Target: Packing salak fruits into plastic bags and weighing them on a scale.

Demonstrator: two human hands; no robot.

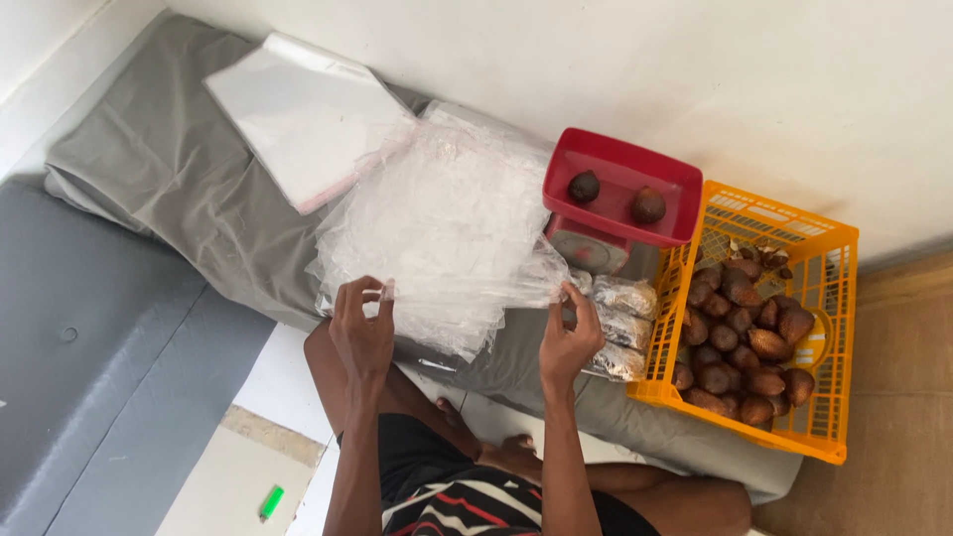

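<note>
I sit cross-legged facing a grey cushion (169,169). Both hands hold one clear plastic bag (447,288) off a loose heap of the same bags. My left hand (363,328) pinches the bag's left corner between thumb and fingers. My right hand (568,342) grips its right edge. The bag is stretched flat between them, just above the heap.
A red kitchen scale (615,203) carries two brown scaly fruits (647,205) in its tray. An orange crate (824,298) at right holds several more fruits. Filled clear bags (623,328) lie beside it. A flat white bag stack (303,114) lies at the back. A green lighter (271,502) is on the floor.
</note>
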